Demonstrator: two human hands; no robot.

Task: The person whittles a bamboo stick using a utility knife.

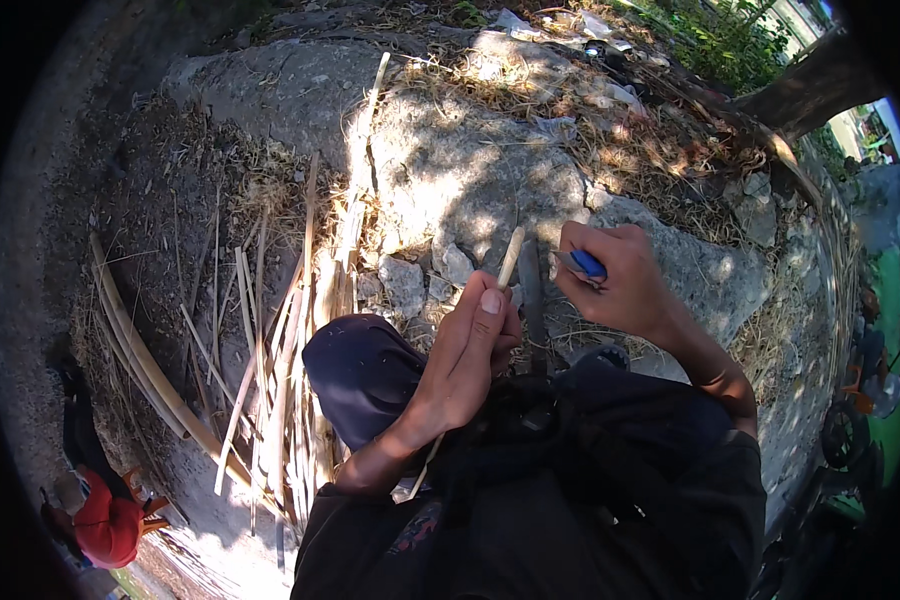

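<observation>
My left hand is closed around a thin, pale cane stick, whose upper end sticks out past the thumb and points away from me. A thin pale length shows below the wrist, perhaps the same stick's lower end. Just to the right, my right hand grips a small knife with a blue handle. Its short grey blade, partly hidden by the fingers, is directed toward the stick but apart from it. A dark, narrow pole stands between the two hands, beyond my lap.
Several pale split canes lie in a loose bundle left of my knee, with a thicker curved cane farther left. Ahead is a large rock with dry straw. A tree trunk leans in at upper right. Someone in red is at lower left.
</observation>
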